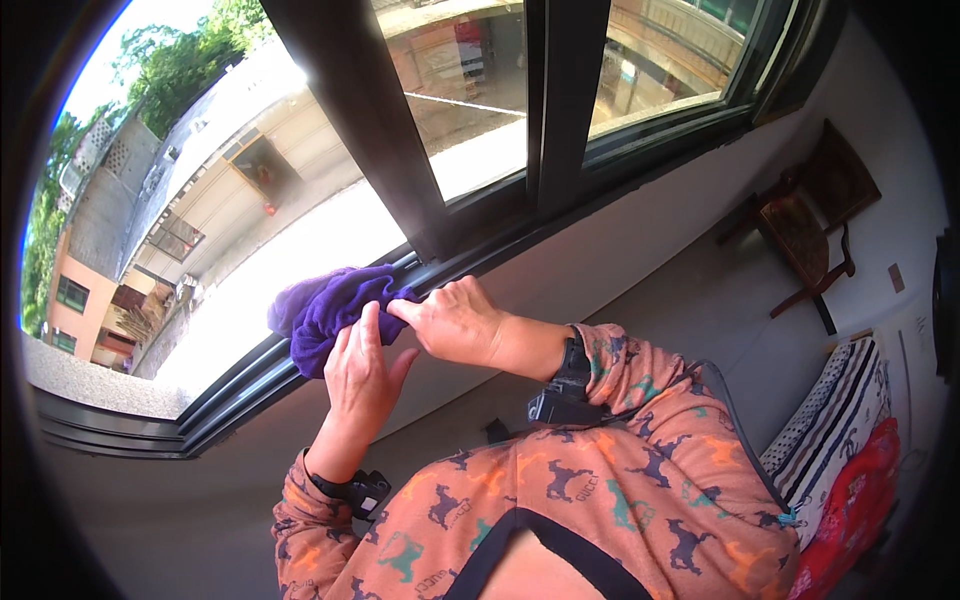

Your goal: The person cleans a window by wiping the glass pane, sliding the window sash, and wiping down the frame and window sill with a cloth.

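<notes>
A bunched purple cloth lies over the dark metal track at the bottom of a sliding window. My left hand rests on the near side of this cloth, fingers stretched over it and thumb held apart. Closer to the window's upright frame, my right hand is closed at the cloth's right end, its curled fingers pinching the fabric down near the track. The fabric hides the part of the track beneath it. A black device is strapped to each wrist.
The dark upright window frame rises just beyond my hands, with glass panes to its right. Left of it the opening shows a yard and low buildings. A wooden chair stands at the far right, near striped fabric and red fabric.
</notes>
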The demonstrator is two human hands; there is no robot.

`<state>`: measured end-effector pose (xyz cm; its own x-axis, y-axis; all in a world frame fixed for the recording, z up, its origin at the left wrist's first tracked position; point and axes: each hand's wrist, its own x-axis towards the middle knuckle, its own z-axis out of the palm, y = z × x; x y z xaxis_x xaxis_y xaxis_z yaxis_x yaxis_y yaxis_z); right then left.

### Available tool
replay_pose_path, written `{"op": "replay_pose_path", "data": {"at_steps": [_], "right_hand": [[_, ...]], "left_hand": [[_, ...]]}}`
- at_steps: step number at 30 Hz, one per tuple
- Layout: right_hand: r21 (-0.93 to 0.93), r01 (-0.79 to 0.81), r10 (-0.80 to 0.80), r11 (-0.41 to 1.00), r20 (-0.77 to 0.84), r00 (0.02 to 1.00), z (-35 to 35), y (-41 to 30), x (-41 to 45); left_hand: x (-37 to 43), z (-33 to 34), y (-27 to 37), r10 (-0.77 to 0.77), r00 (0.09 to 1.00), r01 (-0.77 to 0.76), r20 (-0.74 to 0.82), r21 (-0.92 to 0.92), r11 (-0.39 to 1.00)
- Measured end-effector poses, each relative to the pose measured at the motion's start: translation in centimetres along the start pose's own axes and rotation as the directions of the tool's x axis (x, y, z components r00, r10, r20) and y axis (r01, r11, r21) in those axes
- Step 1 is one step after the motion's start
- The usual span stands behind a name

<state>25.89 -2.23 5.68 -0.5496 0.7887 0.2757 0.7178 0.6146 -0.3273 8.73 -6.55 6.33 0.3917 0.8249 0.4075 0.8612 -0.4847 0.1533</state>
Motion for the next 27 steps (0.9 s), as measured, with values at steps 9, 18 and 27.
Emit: {"op": "replay_pose_path", "data": {"at_steps": [9,18,27], "right_hand": [[-0.283,-0.355,0.324,0.891,-0.151,0.934,-5.9,8.9,-5.6],[-0.072,-0.382,0.384,0.921,0.019,0.923,-4.8,5.1,-3.1],[0.314,-0.103,0.104,0.944,0.013,0.994,1.2,-1.4,1.8]], "left_hand": [[7.6,5.5,7.7,0.187,0.981,-0.193,-0.052,-0.193,0.962],[6.3,5.9,5.7,0.144,0.984,-0.156,-0.107,-0.107,0.982],[-2.1,-1.0,-6.1,-0.018,0.996,-0.009,-0.092,-0.291,0.957]]}}
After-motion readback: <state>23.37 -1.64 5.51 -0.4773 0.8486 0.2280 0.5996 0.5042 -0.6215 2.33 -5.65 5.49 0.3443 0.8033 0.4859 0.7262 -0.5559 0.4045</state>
